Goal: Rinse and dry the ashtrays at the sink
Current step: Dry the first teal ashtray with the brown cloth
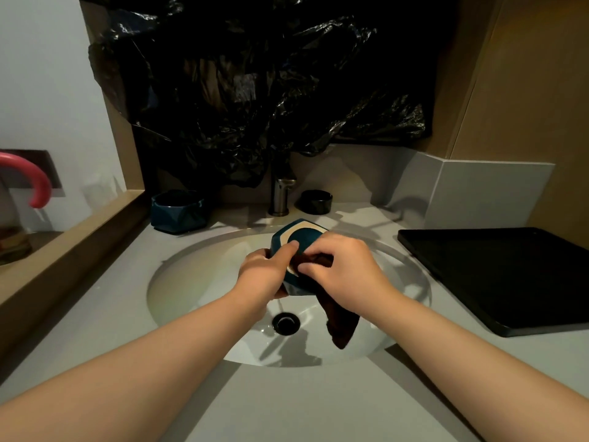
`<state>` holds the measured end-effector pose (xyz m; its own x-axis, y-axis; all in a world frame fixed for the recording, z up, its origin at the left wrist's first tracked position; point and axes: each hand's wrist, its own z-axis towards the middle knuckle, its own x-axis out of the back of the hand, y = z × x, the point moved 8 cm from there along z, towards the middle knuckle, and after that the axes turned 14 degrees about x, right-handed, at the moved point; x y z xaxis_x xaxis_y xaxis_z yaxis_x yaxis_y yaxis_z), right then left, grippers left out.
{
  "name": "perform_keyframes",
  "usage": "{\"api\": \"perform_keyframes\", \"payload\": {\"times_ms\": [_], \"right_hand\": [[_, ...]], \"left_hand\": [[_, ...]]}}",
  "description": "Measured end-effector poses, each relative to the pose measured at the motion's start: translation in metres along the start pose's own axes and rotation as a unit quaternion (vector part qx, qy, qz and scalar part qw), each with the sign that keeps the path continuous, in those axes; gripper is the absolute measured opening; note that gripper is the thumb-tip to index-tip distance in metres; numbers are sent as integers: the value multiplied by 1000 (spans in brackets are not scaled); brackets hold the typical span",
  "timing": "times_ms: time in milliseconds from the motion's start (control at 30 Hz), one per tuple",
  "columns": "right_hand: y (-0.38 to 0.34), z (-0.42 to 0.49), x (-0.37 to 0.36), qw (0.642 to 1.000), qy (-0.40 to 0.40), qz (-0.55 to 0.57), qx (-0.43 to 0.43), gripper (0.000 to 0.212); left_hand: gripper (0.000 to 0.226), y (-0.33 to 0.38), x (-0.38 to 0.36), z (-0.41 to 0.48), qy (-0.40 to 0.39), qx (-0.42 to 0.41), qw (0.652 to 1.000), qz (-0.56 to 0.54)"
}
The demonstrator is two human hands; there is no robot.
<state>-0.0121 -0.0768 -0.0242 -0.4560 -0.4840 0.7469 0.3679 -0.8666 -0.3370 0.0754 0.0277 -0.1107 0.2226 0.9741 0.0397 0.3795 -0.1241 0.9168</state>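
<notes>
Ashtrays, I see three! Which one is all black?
The round black ashtray on the counter, just right of the faucet. The other two are teal: the back-left ashtray and the held ashtray over the sink.

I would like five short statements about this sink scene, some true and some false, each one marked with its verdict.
1. The left hand holds a teal ashtray over the sink. True.
2. The right hand holds a white sponge. False: it grips a dark brown cloth.
3. A second teal ashtray stands on the counter, left of the faucet. True.
4. The black ashtray lies on the black tray. False: it stands on the counter, right of the faucet.
5. Black plastic sheeting hangs above the faucet. True.
</notes>
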Motion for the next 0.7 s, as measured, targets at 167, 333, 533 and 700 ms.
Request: {"api": "perform_keyframes", "payload": {"times_ms": [167,333,533,700], "right_hand": [[10,1,7,996,-68,-55,-24,15],[-1,0,4,997,-37,-71,10,17],[5,2,4,990,-134,-27,41,12],[34,-2,16,981,-137,-137,4,17]], "left_hand": [[32,1,2,1,0,-5,1000,-12],[32,-1,-4,0,-18,-3,1000,1],[31,0,-2,-1,-53,13,997,-49],[31,-2,-10,-2,-75,14,996,50]]}}
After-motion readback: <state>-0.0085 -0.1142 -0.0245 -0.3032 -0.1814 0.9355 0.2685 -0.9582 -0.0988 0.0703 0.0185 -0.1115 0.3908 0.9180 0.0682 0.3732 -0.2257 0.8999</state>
